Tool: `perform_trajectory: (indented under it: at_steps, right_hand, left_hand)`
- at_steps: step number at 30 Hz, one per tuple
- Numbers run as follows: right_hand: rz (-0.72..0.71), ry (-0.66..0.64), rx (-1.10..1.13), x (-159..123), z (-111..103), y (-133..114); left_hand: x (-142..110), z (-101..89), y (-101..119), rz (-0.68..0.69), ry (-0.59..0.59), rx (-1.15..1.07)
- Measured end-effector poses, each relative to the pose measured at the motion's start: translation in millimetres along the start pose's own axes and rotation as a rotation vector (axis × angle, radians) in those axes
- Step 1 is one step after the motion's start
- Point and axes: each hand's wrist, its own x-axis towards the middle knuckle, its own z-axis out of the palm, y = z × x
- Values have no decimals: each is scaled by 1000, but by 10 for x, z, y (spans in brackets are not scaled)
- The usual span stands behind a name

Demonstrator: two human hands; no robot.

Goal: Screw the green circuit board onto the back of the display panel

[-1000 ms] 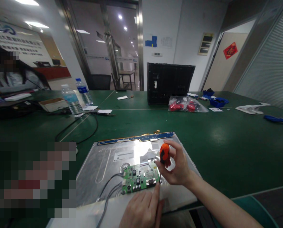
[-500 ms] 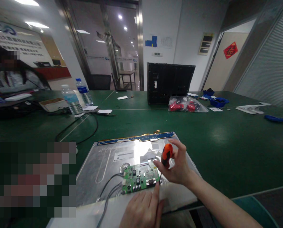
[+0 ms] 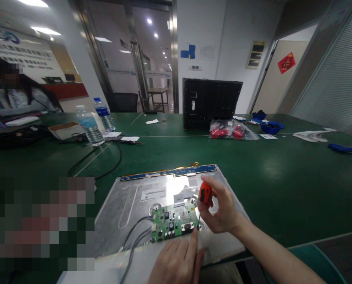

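Observation:
My right hand (image 3: pixel 221 209) is closed around the orange and black handle of a screwdriver (image 3: pixel 205 193). The screwdriver's thin shaft points down to the right front corner of a green circuit board (image 3: pixel 174 221). Beside that corner my left hand (image 3: pixel 176 258) lies with its fingers stretched out, the index fingertip touching near the shaft's tip. Under the board is the silver metal back of a display panel (image 3: pixel 128 201), with a blue circuit strip (image 3: pixel 166 172) along its far edge. Grey cables (image 3: pixel 136 240) run from the board's left side towards me. The screw under the tip is too small to see.
Behind the panel on the green table (image 3: pixel 161 152) are a black monitor casing (image 3: pixel 211 102) and a plastic bag (image 3: pixel 233 130) of red parts. Two water bottles (image 3: pixel 90 125) and a black cable (image 3: pixel 119 157) lie to the left. A person (image 3: pixel 16 94) sits far left.
My right hand has shifted slightly left and down, its grip turned on the handle, and the screwdriver leans a little differently. My left hand, the board and the panel stay put.

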Motion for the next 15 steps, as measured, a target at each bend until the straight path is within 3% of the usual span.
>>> perform_trajectory:
  at_steps: [15]
  right_hand:
    - [-9, -43, 9, 6, -21, 13]
  left_hand:
    - [10, 12, -9, 5, -1, -24]
